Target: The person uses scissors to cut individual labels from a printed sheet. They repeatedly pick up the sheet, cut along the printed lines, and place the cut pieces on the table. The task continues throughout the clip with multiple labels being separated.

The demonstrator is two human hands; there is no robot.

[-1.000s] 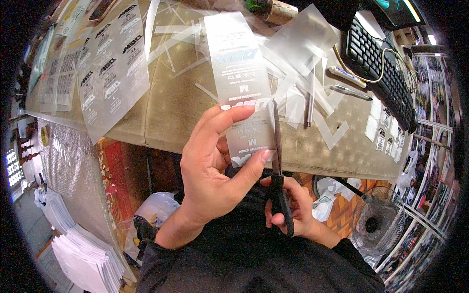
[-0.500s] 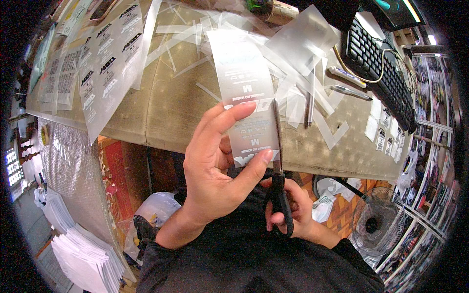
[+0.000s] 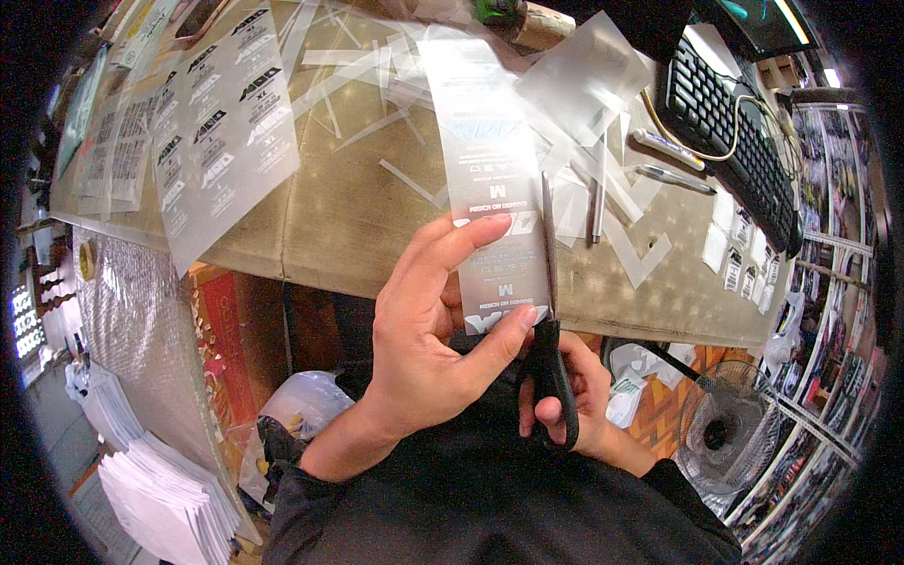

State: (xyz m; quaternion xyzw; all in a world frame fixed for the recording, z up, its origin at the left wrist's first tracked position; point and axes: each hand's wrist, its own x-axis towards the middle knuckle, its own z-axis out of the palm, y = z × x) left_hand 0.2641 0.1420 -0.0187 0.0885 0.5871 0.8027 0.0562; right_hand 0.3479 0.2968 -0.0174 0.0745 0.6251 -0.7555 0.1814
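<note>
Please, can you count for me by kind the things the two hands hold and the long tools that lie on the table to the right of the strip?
Printed clear film strip, held by the left hand: 1
Black-handled scissors, in the right hand: 1
Pens or markers lying on the table: 3
Total: 5
</note>
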